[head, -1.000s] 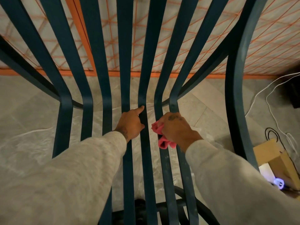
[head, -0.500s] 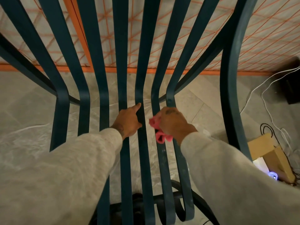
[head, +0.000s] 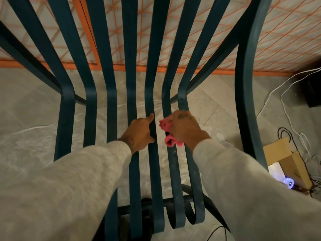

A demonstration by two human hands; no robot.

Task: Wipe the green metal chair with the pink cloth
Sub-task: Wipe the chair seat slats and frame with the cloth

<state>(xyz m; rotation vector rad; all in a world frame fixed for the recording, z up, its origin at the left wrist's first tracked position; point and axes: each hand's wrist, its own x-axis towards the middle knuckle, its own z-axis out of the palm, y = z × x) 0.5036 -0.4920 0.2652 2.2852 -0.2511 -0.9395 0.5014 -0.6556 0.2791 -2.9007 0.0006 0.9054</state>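
- Head view, item: green metal chair (head: 246, 87), seen from above and close. Flat painted slats run from the back down into the seat and curl under at the front edge; the floor (head: 34, 119) shows between them.
- Handling, judged: rigid and heavy enough to stay put under rubbing. Slats are smooth and narrow, so each wants wiping along its length, edges included. Steady it by a neighbouring slat or the frame.
- Item: pink cloth (head: 171, 143), soft and bunched, pressed against the seat slat second from the right, just in front of the bend. It is light and limp, best held wadded in the palm.
- Right hand (head: 184, 129): fingers curled round the cloth, clamping it to that slat.
- Left hand (head: 139, 133): holds a middle slat just beside, index finger stretched forward along it and thumb against its edge. The other fingers are hidden.
- Also present: cardboard box (head: 284, 153) and white cables (head: 278, 87) on the floor to the right.
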